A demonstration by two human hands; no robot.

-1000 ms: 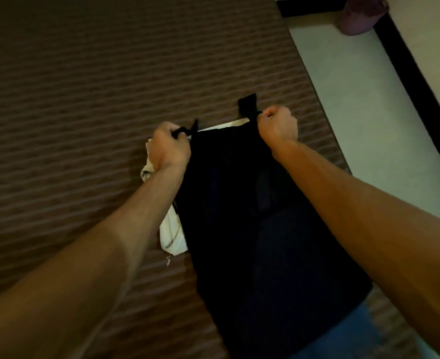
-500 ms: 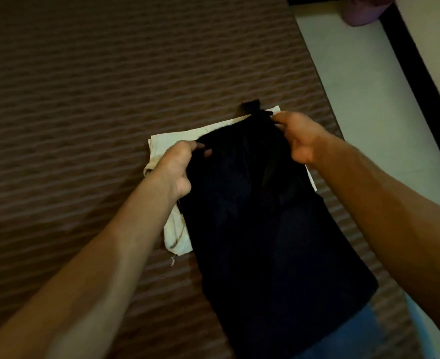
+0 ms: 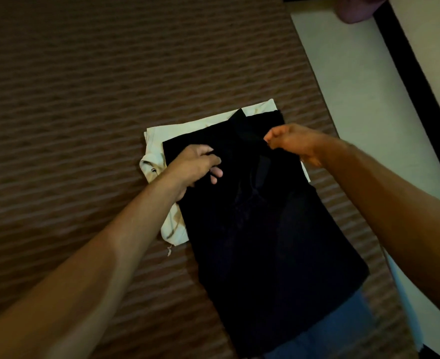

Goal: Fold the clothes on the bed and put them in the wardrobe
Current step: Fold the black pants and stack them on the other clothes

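The left hand (image 3: 195,164) has its grip curled tight on the far left part of the soft black cloth top (image 3: 260,229). The right hand (image 3: 295,142) pinches the far right part. The top lies on a folded cream cloth (image 3: 156,151) on the brown striped bed (image 3: 110,73).

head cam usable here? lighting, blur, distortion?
Head view: dim, warm light; the black garment is crushed to near-solid black, folds barely readable; the left hand and right hand are slightly soft; wide-angle stretch enlarges the forearms at the frame edges; no glare.
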